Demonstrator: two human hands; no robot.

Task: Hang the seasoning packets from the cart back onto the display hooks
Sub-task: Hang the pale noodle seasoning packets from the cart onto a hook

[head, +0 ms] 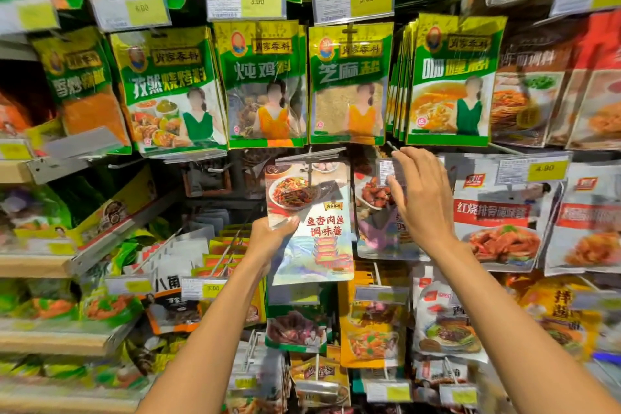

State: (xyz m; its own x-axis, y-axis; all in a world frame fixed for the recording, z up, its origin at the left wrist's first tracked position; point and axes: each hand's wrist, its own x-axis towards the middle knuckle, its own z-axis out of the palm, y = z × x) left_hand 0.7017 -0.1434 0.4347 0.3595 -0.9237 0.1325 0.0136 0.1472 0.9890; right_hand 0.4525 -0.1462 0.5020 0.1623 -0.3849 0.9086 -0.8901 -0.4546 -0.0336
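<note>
Left hand (274, 232) grips seasoning packet (312, 222); right hand (420, 198) partly hides hanging packet (371, 205).

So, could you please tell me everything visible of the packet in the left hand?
The packet is a glossy pale pouch: stir-fry photo on top, red characters, a tower drawing below. Upright, slightly tilted. The left hand pinches its left edge, thumb in front; a grey hook crosses its top.

Pale seasoning packet (312, 225) upright, top at display hook (309, 158).
</note>
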